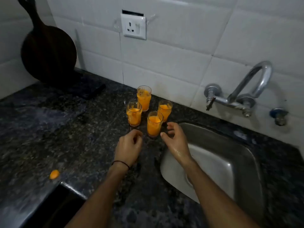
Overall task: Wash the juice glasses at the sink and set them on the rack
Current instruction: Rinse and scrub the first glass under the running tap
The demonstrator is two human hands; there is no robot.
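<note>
No labels I can read; my left hand (129, 146) and right hand (176, 139) flank the nearest juice glass (154, 123), fingers loosely curled, gripping nothing.

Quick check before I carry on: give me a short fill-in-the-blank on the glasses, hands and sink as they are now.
1. ____ juice glasses stand on the counter.
2. The sink lies to the ____ of them.
3. The right hand reaches toward the nearest glass, holding ____.
4. The left hand wears a dark ____ at the wrist.

Missing: four; right; nothing; band
</note>
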